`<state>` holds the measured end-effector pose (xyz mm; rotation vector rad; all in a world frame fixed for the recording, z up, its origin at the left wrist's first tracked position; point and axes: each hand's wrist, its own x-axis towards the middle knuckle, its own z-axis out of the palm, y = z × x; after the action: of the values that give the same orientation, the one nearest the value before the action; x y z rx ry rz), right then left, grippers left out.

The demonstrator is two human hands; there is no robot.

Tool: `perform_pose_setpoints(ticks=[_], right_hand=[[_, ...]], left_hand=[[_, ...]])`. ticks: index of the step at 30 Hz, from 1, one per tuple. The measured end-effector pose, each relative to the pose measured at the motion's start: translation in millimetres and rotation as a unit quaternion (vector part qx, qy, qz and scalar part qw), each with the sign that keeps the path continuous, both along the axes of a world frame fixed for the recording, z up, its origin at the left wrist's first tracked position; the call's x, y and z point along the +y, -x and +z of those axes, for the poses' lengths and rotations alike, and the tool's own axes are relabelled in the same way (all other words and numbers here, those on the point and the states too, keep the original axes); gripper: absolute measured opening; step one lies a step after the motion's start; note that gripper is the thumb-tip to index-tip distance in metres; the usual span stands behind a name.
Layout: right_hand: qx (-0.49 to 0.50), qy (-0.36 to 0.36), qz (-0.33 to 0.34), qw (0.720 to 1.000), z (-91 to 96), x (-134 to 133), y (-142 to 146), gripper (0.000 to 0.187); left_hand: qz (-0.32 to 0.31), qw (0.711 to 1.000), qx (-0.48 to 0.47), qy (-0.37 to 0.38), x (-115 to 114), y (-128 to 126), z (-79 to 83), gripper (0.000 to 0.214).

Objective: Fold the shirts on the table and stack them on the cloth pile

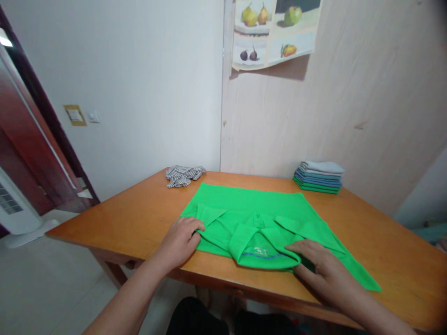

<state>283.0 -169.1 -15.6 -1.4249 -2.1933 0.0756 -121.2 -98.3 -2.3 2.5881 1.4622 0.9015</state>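
Note:
A bright green polo shirt (251, 200) lies spread on the table in front of me, its collar toward me and a button showing near the neck. My left hand (183, 239) is closed on the left side of the shirt, pinching the cloth near the sleeve. At the right side of the collar, my right hand (316, 265) has its fingers on top of the cloth and the thumb low at the edge, holding it there. Inside the neck, a small pale print and a blue strip are visible. The right sleeve stretches out past my right hand.
The wooden table (139, 223) has its front edge close to my lap. A crumpled striped cloth (184, 176) rests at the back left. A stack of folded clothes (318, 177), green, blue and grey, stands at the back right. Behind is a wall with a fruit poster (275, 32).

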Motion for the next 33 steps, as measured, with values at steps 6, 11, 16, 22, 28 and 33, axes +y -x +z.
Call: perform_pose_setpoints(ticks=[6, 11, 16, 22, 28, 33], right_hand=[[-0.001, -0.002, -0.002, 1.000, -2.6, -1, 2, 0.036], [0.013, 0.011, -0.004, 1.000, 0.8, -2, 3, 0.032], [0.059, 0.048, 0.016, 0.997, 19.1, 2, 5, 0.026], [0.070, 0.025, 0.002, 0.997, 48.3, 37, -6, 0.031], [0.151, 0.027, -0.072, 0.986, 75.4, 102, -15, 0.033], [0.221, 0.061, -0.037, 0.973, 86.6, 155, -20, 0.036]], left_hand=[[0.003, 1.000, -0.013, 0.011, 0, 1, -1.6, 0.026], [-0.006, 1.000, -0.024, 0.012, 1, 3, -4.6, 0.024], [-0.015, 0.998, -0.062, 0.029, 7, 3, 2.4, 0.024], [0.027, 0.992, -0.107, 0.052, 28, -5, 27.2, 0.026], [0.048, 0.989, -0.140, 0.019, 80, -14, 47.8, 0.030], [0.012, 0.969, -0.234, 0.082, 124, -25, 58.5, 0.026]])
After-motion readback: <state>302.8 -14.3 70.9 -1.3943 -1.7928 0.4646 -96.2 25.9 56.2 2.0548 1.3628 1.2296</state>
